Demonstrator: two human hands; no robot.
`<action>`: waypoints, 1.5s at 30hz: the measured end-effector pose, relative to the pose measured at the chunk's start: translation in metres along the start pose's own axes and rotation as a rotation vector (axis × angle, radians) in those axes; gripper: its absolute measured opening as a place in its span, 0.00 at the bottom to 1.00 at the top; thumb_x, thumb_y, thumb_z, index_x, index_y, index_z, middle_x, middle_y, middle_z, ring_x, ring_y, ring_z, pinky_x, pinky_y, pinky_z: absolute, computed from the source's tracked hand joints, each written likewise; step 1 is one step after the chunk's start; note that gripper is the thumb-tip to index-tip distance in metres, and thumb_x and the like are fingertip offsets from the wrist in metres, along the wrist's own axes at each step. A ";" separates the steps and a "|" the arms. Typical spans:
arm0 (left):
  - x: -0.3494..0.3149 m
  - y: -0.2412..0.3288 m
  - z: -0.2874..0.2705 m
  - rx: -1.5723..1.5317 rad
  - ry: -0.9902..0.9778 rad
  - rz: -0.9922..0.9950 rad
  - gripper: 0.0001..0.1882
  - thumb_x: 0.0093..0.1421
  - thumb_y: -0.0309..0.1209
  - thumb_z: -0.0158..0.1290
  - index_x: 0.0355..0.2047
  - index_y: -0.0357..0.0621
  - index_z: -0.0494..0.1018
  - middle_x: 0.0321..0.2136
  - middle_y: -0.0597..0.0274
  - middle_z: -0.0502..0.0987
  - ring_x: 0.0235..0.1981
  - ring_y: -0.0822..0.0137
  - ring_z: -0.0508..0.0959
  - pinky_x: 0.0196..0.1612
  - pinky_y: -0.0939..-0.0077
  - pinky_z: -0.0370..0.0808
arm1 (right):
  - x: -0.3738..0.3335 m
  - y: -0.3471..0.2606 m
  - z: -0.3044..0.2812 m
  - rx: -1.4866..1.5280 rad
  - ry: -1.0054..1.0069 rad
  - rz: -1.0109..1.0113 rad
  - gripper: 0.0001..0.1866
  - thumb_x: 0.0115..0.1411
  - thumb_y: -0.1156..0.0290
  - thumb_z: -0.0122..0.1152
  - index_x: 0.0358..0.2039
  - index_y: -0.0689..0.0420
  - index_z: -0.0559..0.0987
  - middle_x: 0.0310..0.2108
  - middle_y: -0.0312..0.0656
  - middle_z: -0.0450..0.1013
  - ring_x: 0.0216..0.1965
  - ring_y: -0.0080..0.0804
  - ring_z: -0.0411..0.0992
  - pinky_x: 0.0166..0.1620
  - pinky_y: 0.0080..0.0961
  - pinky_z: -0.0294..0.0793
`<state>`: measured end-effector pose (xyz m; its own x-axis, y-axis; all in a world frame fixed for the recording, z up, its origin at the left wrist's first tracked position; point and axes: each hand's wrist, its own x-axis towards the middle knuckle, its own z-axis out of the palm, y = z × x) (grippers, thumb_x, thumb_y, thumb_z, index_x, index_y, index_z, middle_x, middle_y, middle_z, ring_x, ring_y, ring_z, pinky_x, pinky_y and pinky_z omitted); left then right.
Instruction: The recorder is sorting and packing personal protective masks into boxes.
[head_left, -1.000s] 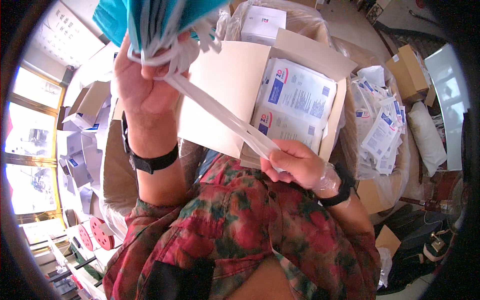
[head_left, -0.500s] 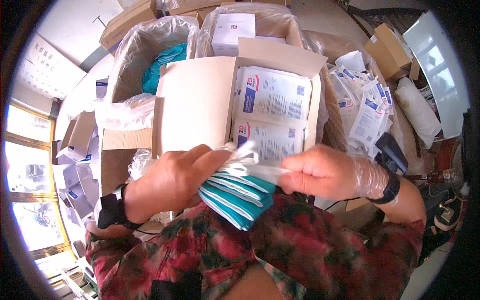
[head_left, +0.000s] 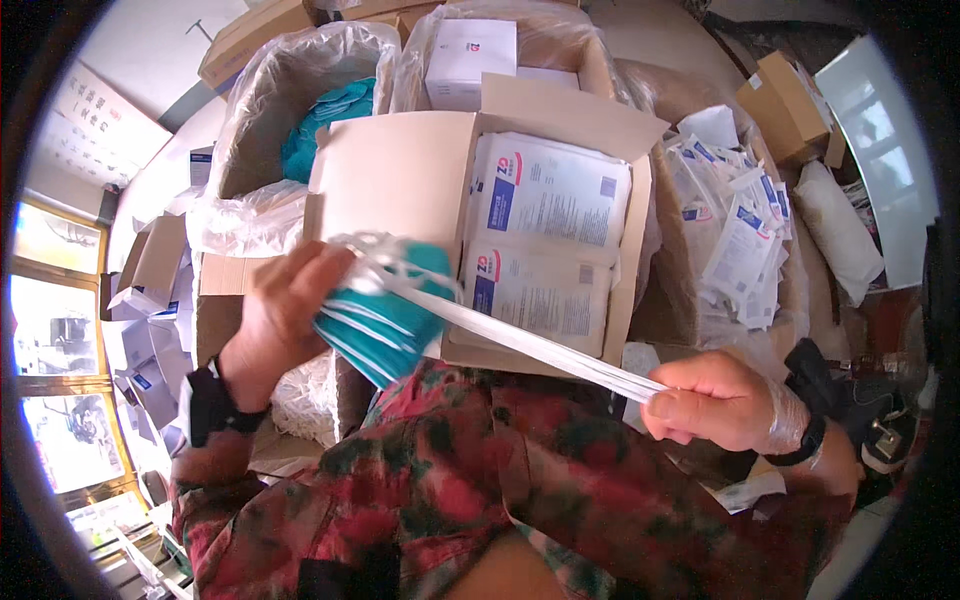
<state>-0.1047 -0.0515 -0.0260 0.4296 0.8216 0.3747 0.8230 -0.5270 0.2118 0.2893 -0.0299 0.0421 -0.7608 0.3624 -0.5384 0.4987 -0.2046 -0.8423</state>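
My left hand (head_left: 285, 305) is closed on one side of a stack of teal face masks (head_left: 385, 322) with white edges. The stack hangs tilted over the near left part of an open white carton (head_left: 390, 185). A bundle of white mask straps (head_left: 540, 346) runs taut from the top of the stack down to the right. Its far end is pinched in my right hand (head_left: 710, 400), near the carton's front right corner. White loops bunch up beside my left fingers, blurred by motion. Inside the carton lie flat white printed packets (head_left: 555, 195) in two rows.
Behind the carton stand a plastic-lined box (head_left: 250, 120) holding teal masks (head_left: 325, 125) and another with a white carton (head_left: 470, 65). A box of loose packets (head_left: 740, 225) is at the right. White strips (head_left: 305, 400) fill a box at the lower left. Small folded cartons (head_left: 150, 280) pile up farther left.
My left hand has moved left and up with the mask stack. My right hand has gone right and slightly down, drawing the white straps out into a long taut bundle.
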 end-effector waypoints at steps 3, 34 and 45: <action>0.003 -0.007 -0.006 -0.013 -0.045 -0.014 0.24 0.42 0.28 0.61 0.42 0.42 0.71 0.35 0.51 0.75 0.29 0.50 0.78 0.31 0.66 0.76 | -0.007 0.000 0.003 0.039 0.001 0.026 0.16 0.67 0.61 0.45 0.29 0.57 0.73 0.20 0.29 0.67 0.22 0.14 0.64 0.26 0.17 0.63; 0.000 0.053 0.000 -0.086 0.303 0.423 0.22 0.41 0.28 0.64 0.39 0.54 0.75 0.33 0.53 0.75 0.27 0.61 0.79 0.26 0.74 0.78 | 0.085 -0.010 -0.001 0.009 0.195 -0.546 0.12 0.62 0.67 0.57 0.43 0.61 0.75 0.29 0.33 0.75 0.30 0.19 0.72 0.34 0.19 0.71; 0.005 0.053 0.003 -0.003 0.261 0.450 0.25 0.41 0.30 0.62 0.44 0.55 0.74 0.31 0.57 0.73 0.23 0.64 0.77 0.20 0.75 0.74 | 0.077 -0.013 0.017 -0.619 0.347 -0.509 0.06 0.57 0.70 0.56 0.33 0.58 0.73 0.27 0.50 0.72 0.31 0.48 0.75 0.33 0.38 0.73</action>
<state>-0.0577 -0.0750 -0.0153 0.6340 0.4320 0.6415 0.5768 -0.8166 -0.0201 0.2173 -0.0145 0.0116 -0.8335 0.5521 0.0224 0.3451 0.5519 -0.7592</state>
